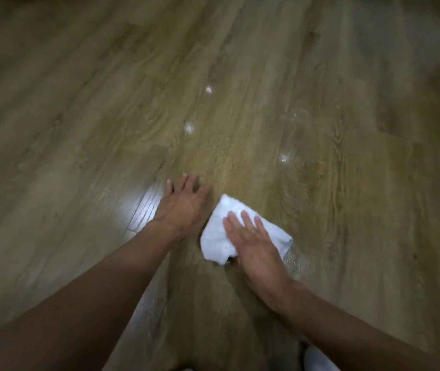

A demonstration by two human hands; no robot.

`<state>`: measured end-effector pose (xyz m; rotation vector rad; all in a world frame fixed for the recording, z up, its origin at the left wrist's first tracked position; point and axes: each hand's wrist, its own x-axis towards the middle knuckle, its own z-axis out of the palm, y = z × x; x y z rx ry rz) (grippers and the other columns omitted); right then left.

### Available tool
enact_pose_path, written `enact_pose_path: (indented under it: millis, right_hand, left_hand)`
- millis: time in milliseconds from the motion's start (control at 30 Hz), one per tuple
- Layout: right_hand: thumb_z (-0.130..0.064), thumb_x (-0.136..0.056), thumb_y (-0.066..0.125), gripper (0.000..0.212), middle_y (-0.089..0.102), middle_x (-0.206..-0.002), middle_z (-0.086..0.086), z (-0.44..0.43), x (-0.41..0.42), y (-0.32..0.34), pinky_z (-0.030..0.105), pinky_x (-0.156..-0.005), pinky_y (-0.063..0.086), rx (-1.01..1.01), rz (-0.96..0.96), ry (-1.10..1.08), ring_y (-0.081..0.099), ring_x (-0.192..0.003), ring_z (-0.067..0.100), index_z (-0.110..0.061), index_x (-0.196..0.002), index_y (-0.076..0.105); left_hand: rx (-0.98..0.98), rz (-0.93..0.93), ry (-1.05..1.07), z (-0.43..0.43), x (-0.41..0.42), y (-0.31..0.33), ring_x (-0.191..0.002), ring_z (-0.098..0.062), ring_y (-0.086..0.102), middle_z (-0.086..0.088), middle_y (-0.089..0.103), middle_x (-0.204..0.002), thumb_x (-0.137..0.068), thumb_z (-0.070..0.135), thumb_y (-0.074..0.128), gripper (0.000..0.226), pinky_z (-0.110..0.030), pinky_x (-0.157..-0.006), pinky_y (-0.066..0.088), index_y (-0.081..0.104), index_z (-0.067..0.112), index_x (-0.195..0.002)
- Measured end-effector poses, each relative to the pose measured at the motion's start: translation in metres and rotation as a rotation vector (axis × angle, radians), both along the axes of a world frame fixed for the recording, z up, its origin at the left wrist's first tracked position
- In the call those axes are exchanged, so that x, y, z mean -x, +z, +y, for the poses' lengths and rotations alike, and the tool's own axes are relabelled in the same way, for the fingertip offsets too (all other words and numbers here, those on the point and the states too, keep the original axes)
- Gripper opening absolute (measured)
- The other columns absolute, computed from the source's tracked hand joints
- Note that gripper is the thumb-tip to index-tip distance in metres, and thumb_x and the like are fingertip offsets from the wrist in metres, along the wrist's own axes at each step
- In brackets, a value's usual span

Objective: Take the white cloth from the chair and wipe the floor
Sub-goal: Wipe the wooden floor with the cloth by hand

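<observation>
The white cloth [220, 231] lies bunched on the wooden floor [79, 116] in the lower middle of the view. My right hand [253, 245] presses flat on the cloth with straight fingers, covering its right half. My left hand [184, 207] rests flat on the bare floor just left of the cloth, fingers spread and holding nothing. The chair is out of view.
Wood-grain planks fill the whole view. Bright light reflections [135, 210] shine on the floor left of my left hand, with small glints [284, 158] further ahead. Something white [318, 360] shows at the bottom edge.
</observation>
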<state>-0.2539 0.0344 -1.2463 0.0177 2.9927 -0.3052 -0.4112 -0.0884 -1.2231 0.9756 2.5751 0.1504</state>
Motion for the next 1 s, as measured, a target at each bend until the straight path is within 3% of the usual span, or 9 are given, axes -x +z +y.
enact_pose_path:
  millis: [100,233,333,400,533,633,733,867,1000]
  right_hand:
    - [-0.019,-0.082,0.035,0.057,0.051,-0.142,0.004,-0.009,0.006,0.011,0.037,-0.114,0.017,-0.059,-0.07,0.176,0.046,-0.133,0.025,-0.014,-0.135,0.053]
    - [-0.015,-0.098,0.028,0.055,0.009,-0.161,-0.002,0.038,0.063,0.015,0.03,-0.119,-0.008,-0.044,-0.118,0.169,0.005,-0.149,0.017,-0.019,-0.152,0.015]
    - [-0.017,-0.096,0.022,0.054,0.017,-0.16,0.002,0.054,0.106,0.023,0.038,-0.12,0.006,-0.027,-0.125,-0.075,0.011,-0.148,0.018,-0.014,-0.149,0.023]
    - [-0.018,-0.098,0.029,0.054,0.014,-0.16,0.001,0.04,0.107,0.023,0.038,-0.121,0.002,-0.026,-0.104,-0.141,0.008,-0.148,0.02,-0.013,-0.151,0.019]
    - [-0.02,-0.1,0.034,0.058,0.007,-0.162,0.004,-0.018,0.063,0.005,0.031,-0.115,-0.02,0.033,-0.014,0.133,0.0,-0.149,0.022,-0.014,-0.152,0.011]
    - [-0.019,-0.099,0.037,0.056,0.013,-0.161,0.002,-0.022,0.061,0.001,0.03,-0.117,-0.015,0.037,-0.035,0.429,0.004,-0.149,0.021,-0.017,-0.151,0.019]
    - [-0.013,-0.098,0.035,0.054,0.016,-0.16,-0.004,0.003,0.099,0.01,0.03,-0.119,-0.001,0.108,-0.089,0.324,0.008,-0.149,0.016,-0.024,-0.15,0.025]
    - [-0.008,-0.092,0.039,0.055,0.025,-0.157,0.006,-0.006,0.136,0.024,0.036,-0.119,0.007,0.066,-0.04,0.031,0.018,-0.147,0.023,-0.013,-0.146,0.03]
    - [-0.01,-0.096,0.034,0.057,0.015,-0.16,0.004,-0.046,0.094,0.015,0.035,-0.12,-0.002,0.019,-0.017,0.16,0.009,-0.149,0.021,-0.014,-0.151,0.018]
  left_hand:
    - [-0.139,-0.023,0.092,-0.009,-0.004,0.001,-0.14,-0.037,0.026,-0.019,0.026,-0.151,-0.095,0.022,0.038,0.046,-0.05,-0.116,0.022,0.034,0.017,-0.141]
    - [-0.333,-0.071,0.337,-0.008,-0.006,0.01,-0.116,-0.036,0.051,-0.016,0.045,-0.133,-0.092,0.024,0.035,0.036,-0.049,-0.095,0.045,0.044,0.015,-0.126]
    - [-0.259,-0.027,0.323,-0.02,-0.002,0.007,-0.122,-0.038,0.046,-0.015,0.04,-0.139,-0.095,0.022,0.036,0.037,-0.047,-0.1,0.042,0.041,0.014,-0.132]
    - [-0.16,0.05,0.335,-0.035,0.002,0.003,-0.122,-0.036,0.044,-0.015,0.039,-0.138,-0.095,0.024,0.037,0.038,-0.046,-0.1,0.04,0.041,0.013,-0.131]
    - [-0.028,0.08,0.345,-0.061,0.007,-0.002,-0.122,-0.037,0.043,-0.016,0.04,-0.137,-0.092,0.025,0.038,0.043,-0.046,-0.102,0.038,0.04,0.014,-0.134]
    - [-0.012,0.042,0.297,-0.068,0.007,-0.007,-0.133,-0.037,0.035,-0.017,0.032,-0.147,-0.094,0.029,0.037,0.046,-0.048,-0.109,0.032,0.035,0.016,-0.139]
    - [-0.047,-0.009,0.306,-0.073,0.009,-0.007,-0.139,-0.035,0.029,-0.015,0.024,-0.154,-0.093,0.025,0.038,0.051,-0.046,-0.113,0.028,0.032,0.016,-0.143]
    - [-0.113,-0.07,0.355,-0.081,0.011,0.001,-0.132,-0.037,0.039,-0.012,0.024,-0.154,-0.088,0.018,0.044,0.066,-0.046,-0.105,0.037,0.017,0.02,-0.149]
    - [-0.134,-0.033,0.221,-0.089,0.005,0.008,-0.131,-0.04,0.041,-0.014,0.007,-0.158,-0.083,0.018,0.056,0.09,-0.047,-0.101,0.043,-0.002,0.028,-0.151]
